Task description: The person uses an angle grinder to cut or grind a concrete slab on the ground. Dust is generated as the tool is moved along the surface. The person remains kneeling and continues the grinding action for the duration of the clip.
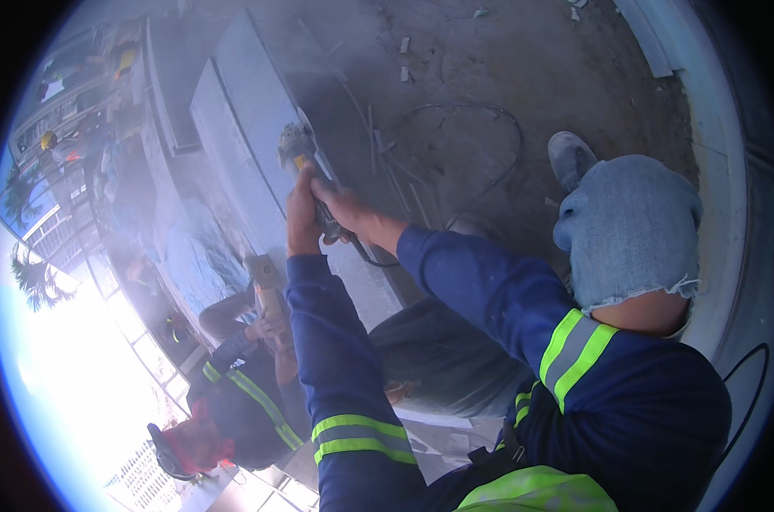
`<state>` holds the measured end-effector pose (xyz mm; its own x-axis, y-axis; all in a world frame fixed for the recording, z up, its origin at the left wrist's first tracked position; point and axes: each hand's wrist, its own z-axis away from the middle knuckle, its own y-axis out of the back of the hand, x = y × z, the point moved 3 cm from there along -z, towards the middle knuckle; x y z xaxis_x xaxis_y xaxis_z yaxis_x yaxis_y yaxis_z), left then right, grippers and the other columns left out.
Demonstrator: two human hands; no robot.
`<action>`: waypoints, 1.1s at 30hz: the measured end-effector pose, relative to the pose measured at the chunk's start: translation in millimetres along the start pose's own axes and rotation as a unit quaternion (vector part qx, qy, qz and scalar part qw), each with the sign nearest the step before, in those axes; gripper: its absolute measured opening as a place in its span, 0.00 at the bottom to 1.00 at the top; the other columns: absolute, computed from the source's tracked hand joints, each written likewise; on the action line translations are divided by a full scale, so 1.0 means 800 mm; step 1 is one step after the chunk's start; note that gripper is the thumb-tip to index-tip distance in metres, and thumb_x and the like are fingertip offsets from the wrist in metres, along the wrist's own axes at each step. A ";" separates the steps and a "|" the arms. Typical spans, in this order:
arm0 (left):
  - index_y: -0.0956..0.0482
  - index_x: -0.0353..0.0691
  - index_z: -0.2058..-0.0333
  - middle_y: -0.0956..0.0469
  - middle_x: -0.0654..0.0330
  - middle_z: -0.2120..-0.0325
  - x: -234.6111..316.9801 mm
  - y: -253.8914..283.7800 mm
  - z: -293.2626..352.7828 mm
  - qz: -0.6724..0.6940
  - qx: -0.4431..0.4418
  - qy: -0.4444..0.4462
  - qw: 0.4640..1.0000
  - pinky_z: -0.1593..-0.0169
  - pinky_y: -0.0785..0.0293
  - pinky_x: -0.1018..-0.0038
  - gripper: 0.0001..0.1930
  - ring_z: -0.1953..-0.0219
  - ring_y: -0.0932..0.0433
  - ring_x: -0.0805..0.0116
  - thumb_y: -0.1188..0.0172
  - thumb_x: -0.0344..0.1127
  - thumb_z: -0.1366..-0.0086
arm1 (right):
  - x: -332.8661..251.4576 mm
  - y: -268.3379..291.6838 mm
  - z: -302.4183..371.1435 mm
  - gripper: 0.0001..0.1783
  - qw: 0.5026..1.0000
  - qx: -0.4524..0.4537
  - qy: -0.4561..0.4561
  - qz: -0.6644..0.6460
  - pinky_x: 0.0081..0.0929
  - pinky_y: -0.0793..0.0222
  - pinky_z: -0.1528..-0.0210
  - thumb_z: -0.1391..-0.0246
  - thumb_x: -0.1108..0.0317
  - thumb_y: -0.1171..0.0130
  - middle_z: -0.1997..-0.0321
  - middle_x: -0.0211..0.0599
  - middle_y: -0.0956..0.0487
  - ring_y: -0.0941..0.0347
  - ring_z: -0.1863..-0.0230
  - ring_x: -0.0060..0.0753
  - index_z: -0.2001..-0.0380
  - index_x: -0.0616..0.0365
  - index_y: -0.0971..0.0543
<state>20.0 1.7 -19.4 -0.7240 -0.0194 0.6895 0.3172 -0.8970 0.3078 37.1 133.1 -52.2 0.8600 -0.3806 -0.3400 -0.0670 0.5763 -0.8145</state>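
Note:
An angle grinder (325, 218) with a metal head is gripped in both my hands, its head at the edge of a long grey board (255, 102). My left hand (301, 212) is closed around the grinder's body near the head. Wrapped round the body from the other side is my right hand (346, 206). A dark power cord (371, 258) comes out of the tool's rear below my hands. Dust hazes the far side of the board, and I cannot make out the disc clearly.
Close on the left, a co-worker (250, 397) in a dark reflective jacket leans in, holding a brownish piece (267, 277) by the board. Cable (510, 119) loops over the dusty floor (608, 94), with thin offcut strips (400, 183) nearby. My bent knee (630, 226) is at right.

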 end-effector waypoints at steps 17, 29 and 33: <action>0.19 0.25 0.45 0.16 0.52 0.63 0.006 -0.002 0.006 0.001 0.000 0.003 1.000 0.62 0.16 0.63 0.31 0.65 0.13 0.61 0.36 0.56 0.20 | -0.008 -0.002 0.008 0.37 1.000 -0.006 -0.013 0.016 0.24 0.35 0.88 0.20 0.34 0.54 0.69 0.37 0.17 0.15 0.79 0.35 0.41 0.61 0.22; 0.20 0.26 0.44 0.15 0.51 0.62 0.002 -0.006 0.016 -0.016 0.007 0.009 1.000 0.63 0.16 0.62 0.32 0.66 0.13 0.59 0.37 0.58 0.21 | -0.004 -0.001 0.020 0.37 1.000 -0.013 -0.013 0.016 0.24 0.34 0.87 0.19 0.34 0.56 0.68 0.37 0.17 0.14 0.78 0.34 0.41 0.60 0.22; 0.19 0.26 0.45 0.16 0.51 0.63 0.000 -0.006 0.019 -0.006 0.004 0.004 1.000 0.64 0.16 0.62 0.32 0.67 0.13 0.59 0.36 0.58 0.21 | -0.003 -0.001 0.022 0.37 1.000 -0.008 -0.008 0.025 0.24 0.35 0.87 0.19 0.34 0.57 0.67 0.37 0.16 0.14 0.77 0.33 0.40 0.60 0.22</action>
<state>28.3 12.6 -10.7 -0.7321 -0.0120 0.6811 0.3138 -0.8933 0.3216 43.9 146.4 -42.8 0.8631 -0.3407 -0.3728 -0.1178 0.5821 -0.8046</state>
